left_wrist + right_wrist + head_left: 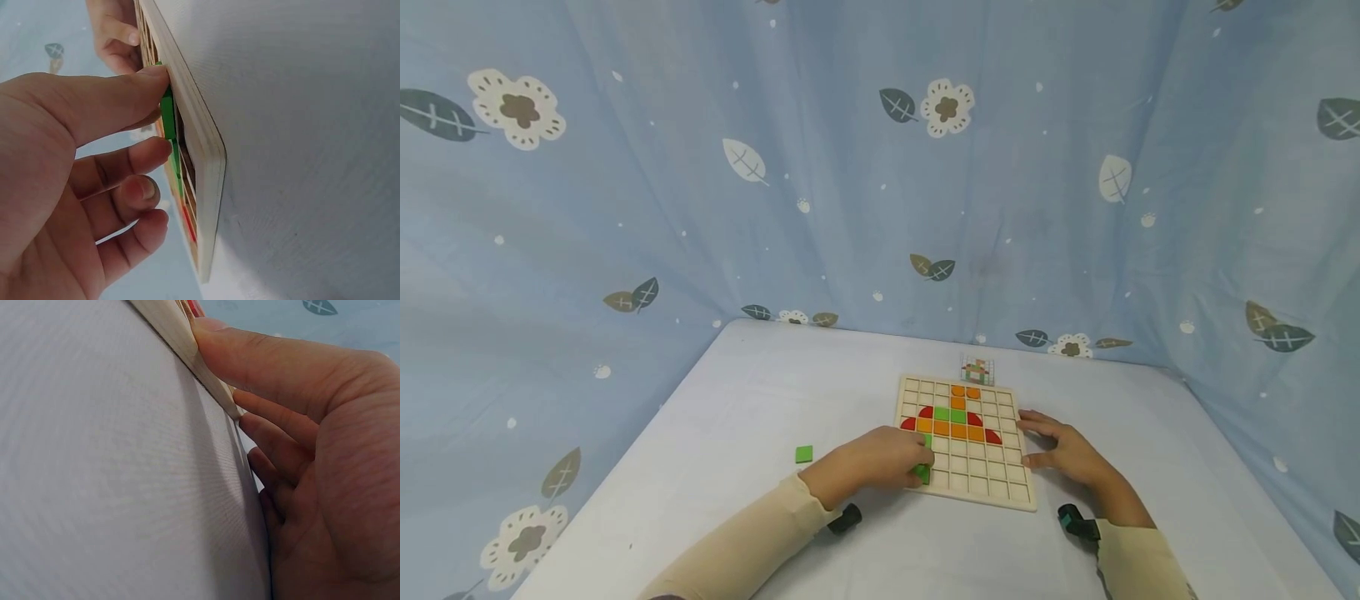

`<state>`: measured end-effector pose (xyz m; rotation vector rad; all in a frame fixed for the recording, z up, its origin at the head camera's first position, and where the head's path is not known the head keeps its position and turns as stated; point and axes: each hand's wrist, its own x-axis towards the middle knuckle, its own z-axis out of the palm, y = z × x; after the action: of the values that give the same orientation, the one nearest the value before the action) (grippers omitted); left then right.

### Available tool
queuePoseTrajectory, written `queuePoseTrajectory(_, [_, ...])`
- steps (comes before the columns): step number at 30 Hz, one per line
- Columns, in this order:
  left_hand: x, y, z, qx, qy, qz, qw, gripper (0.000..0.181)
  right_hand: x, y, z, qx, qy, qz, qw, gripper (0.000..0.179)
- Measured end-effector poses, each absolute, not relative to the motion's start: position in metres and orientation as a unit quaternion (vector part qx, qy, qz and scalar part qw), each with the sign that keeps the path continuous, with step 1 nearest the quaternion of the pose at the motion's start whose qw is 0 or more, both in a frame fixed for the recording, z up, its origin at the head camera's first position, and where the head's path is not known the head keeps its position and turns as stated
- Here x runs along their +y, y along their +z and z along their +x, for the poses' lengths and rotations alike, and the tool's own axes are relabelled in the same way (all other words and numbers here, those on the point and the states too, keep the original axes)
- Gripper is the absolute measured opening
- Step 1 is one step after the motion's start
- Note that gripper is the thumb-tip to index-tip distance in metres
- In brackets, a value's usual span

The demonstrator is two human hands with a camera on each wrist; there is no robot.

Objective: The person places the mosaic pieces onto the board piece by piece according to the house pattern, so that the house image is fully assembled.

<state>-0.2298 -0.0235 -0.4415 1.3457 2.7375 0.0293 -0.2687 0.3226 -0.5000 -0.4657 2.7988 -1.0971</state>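
Observation:
A pale wooden grid board (968, 483) lies on the table between both hands. Set in its cells are orange square tiles (958, 430), orange round pieces, red quarter-round pieces (993, 437) and green square tiles (942, 413). My left hand (886, 458) is over the board's near left part, its thumb and forefinger pinching a green square tile (167, 112) that stands tilted at the cells. Another green tile (927, 440) shows just beyond the fingers. My right hand (1063, 450) rests against the board's right edge, fingers fairly straight, thumb (250, 356) touching the rim.
One loose green tile (803, 454) lies on the white table (760, 392) left of the board. A small pattern card (977, 371) lies behind the board's far edge. Black wrist devices (846, 519) sit below both hands. A blue patterned curtain (842, 208) surrounds the table.

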Motion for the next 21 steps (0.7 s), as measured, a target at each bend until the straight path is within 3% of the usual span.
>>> queuePoseTrajectory(13, [-0.0258, -0.4442, -0.236, 0.906, 0.022, 0.419, 0.055, 0.03, 0.322, -0.4993, -0.2687, 0.918, -0.36, -0.159, 0.049, 0.071])
queuePoseTrajectory(21, [-0.0272, -0.4404, -0.2367, 0.901, 0.013, 0.43, 0.047, 0.027, 0.3224, -0.4982, -0.2685, 0.919, -0.357, -0.155, 0.052, 0.071])
